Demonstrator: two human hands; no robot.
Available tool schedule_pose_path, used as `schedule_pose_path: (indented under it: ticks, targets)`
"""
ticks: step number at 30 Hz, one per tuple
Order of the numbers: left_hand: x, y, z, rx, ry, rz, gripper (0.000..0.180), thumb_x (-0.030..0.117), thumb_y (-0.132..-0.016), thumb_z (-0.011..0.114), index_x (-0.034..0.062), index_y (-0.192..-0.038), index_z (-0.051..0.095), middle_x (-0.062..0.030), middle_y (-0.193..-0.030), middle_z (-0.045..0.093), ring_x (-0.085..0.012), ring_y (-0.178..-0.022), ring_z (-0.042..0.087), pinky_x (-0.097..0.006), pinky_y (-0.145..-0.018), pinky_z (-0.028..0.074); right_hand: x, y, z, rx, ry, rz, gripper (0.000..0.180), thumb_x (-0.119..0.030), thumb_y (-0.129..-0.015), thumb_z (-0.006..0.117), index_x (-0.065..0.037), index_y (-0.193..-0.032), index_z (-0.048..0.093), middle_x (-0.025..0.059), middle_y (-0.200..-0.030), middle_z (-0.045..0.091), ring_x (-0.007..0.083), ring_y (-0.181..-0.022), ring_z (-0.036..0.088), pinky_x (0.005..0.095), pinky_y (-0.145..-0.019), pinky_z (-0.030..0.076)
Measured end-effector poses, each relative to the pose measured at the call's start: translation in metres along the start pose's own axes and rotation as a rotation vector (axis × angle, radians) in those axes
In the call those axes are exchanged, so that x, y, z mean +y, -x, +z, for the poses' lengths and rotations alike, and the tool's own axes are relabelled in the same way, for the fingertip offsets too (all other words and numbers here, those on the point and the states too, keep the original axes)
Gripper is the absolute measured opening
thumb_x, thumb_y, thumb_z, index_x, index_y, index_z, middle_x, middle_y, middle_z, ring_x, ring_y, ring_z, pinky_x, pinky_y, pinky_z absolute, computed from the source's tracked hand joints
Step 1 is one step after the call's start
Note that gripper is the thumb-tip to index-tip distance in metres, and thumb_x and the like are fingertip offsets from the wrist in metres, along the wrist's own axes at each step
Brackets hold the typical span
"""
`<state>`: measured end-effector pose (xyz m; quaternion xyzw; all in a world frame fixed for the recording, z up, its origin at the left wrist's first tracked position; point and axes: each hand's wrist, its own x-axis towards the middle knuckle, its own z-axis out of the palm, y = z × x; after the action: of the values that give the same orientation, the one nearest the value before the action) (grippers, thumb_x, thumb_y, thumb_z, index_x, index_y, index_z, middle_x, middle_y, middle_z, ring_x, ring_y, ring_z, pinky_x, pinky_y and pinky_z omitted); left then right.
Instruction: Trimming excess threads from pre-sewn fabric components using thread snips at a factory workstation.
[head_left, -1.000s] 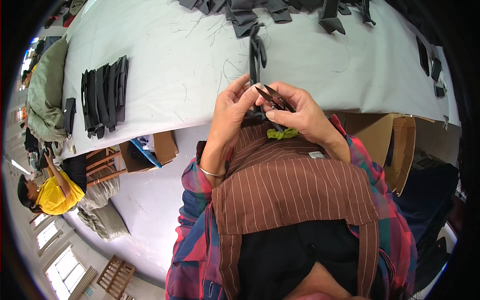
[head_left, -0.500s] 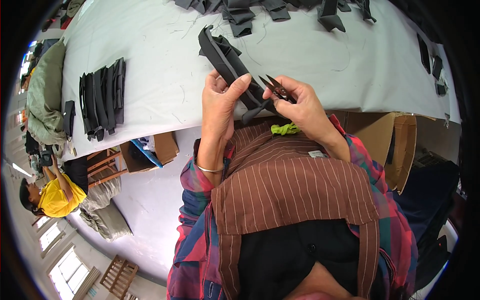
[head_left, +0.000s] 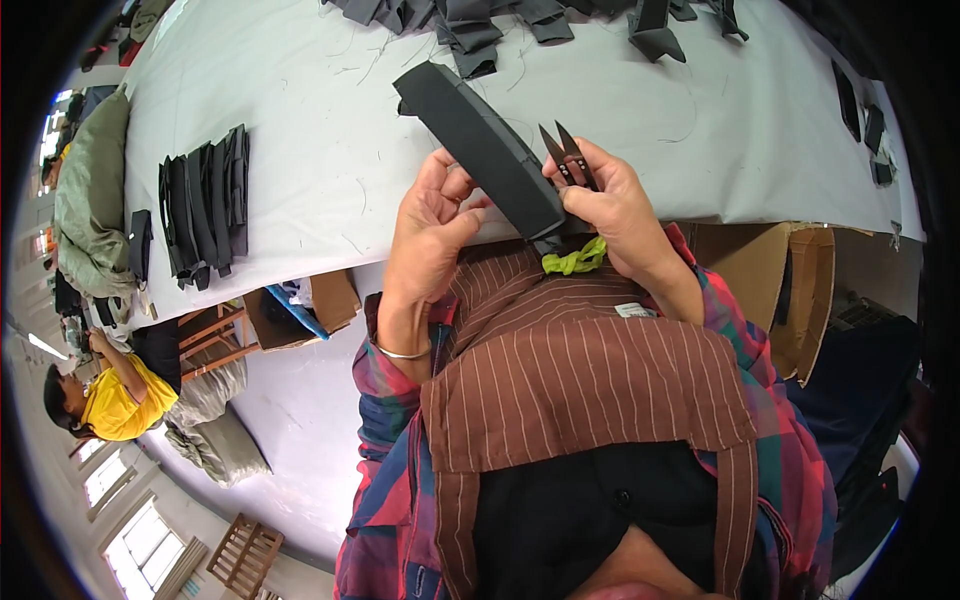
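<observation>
A folded black fabric strip (head_left: pixel 485 145) slants over the near edge of the table, its flat face turned up. My left hand (head_left: pixel 430 220) is at the strip's left edge, fingers curled and thumb drawn in against it; the fingertips are partly hidden. In my right hand (head_left: pixel 625 210) are small dark thread snips (head_left: pixel 568 158), blades apart and pointing away from me. The thumb of that hand also touches the strip's right edge. Below the strip's near end, a yellow-green cloth tie (head_left: pixel 575 258) lies on my brown striped apron (head_left: pixel 590 385).
A row of folded black strips (head_left: pixel 205 205) lies on the pale table cover (head_left: pixel 310 130) to the left. Loose black pieces (head_left: pixel 468 35) are heaped at the far side, with stray threads about. Cardboard boxes (head_left: pixel 805 300) stand below the table. A person in yellow (head_left: pixel 128 398) works farther left.
The strip has turned over to show its broad flat face. My left hand has shifted from gripping across it to its left edge. The snips now point more straight away from me.
</observation>
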<state>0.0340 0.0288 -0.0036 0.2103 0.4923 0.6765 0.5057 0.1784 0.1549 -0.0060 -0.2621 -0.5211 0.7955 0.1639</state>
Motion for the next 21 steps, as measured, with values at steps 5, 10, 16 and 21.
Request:
schedule_pose_path:
  ticks: [5,10,16,21]
  targets:
    - [-0.017,-0.002,0.005,0.06,-0.089,0.095,0.049,-0.01,-0.078,0.058,0.0022,-0.124,0.043,-0.0075,-0.115,0.058,-0.0149,-0.106,0.056,-0.028,-0.093,0.043,-0.006,0.001,0.0,-0.058,-0.08,0.098,0.022,0.001,-0.077,0.05,-0.003,-0.096,0.06,-0.0031,-0.085,0.056,0.0034,-0.077,0.048,0.0188,-0.07,0.04]
    - [-0.016,-0.006,0.001,0.058,-0.078,0.061,0.051,0.0,-0.078,0.068,0.0023,-0.122,0.043,-0.0081,-0.115,0.058,-0.0144,-0.105,0.056,-0.028,-0.092,0.043,-0.002,0.001,0.005,-0.067,-0.175,0.039,0.03,0.003,-0.078,0.05,-0.004,-0.106,0.057,-0.002,-0.093,0.057,0.004,-0.081,0.05,0.0196,-0.075,0.042]
    - [-0.016,-0.006,0.009,0.1,-0.119,0.104,0.047,0.006,-0.079,0.072,-0.0006,-0.117,0.046,-0.0084,-0.104,0.061,-0.0125,-0.094,0.059,-0.024,-0.081,0.047,0.009,0.001,0.008,-0.099,-0.093,0.006,0.035,0.003,-0.078,0.051,-0.004,-0.112,0.055,-0.0037,-0.09,0.055,0.0029,-0.079,0.048,0.0181,-0.071,0.041]
    - [-0.023,-0.011,0.006,0.325,0.108,0.102,0.031,0.016,-0.087,0.066,-0.0013,-0.109,0.053,-0.0056,-0.091,0.063,-0.0098,-0.078,0.06,-0.022,-0.068,0.049,0.008,0.007,0.018,-0.143,0.049,-0.02,0.042,0.001,-0.079,0.052,-0.004,-0.12,0.053,-0.0055,-0.084,0.051,0.0012,-0.072,0.042,0.0168,-0.065,0.037]
